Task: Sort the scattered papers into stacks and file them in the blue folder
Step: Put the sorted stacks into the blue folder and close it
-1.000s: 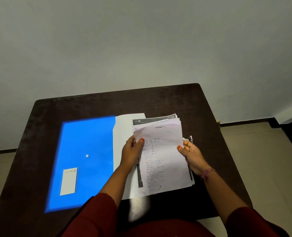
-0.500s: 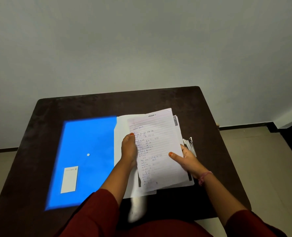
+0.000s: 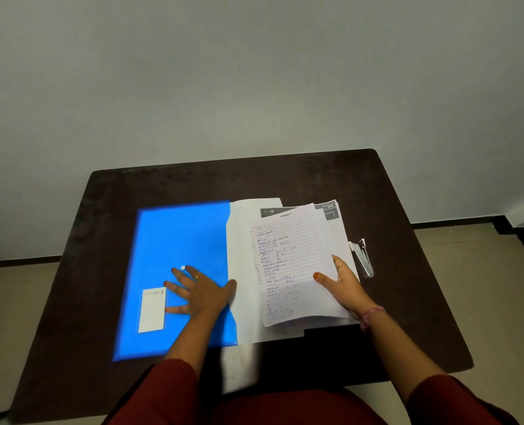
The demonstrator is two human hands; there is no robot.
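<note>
My left hand (image 3: pixel 202 294) lies flat, fingers spread, on the blue folder (image 3: pixel 174 240). My right hand (image 3: pixel 345 283) pinches the papers (image 3: pixel 291 256), thumb on top. A stapler (image 3: pixel 363 259) sits just beyond my right fingers on the bench (image 3: pixel 407 302).

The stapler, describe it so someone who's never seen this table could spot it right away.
On the dark table, look right of the paper stack held by the right hand. The stapler lies there alone, the only small metallic thing.

The folder (image 3: pixel 178 240) is laid on the table (image 3: pixel 407 302), left of the papers (image 3: pixel 294 265); a stapler (image 3: pixel 361 259) is placed right of them.
</note>
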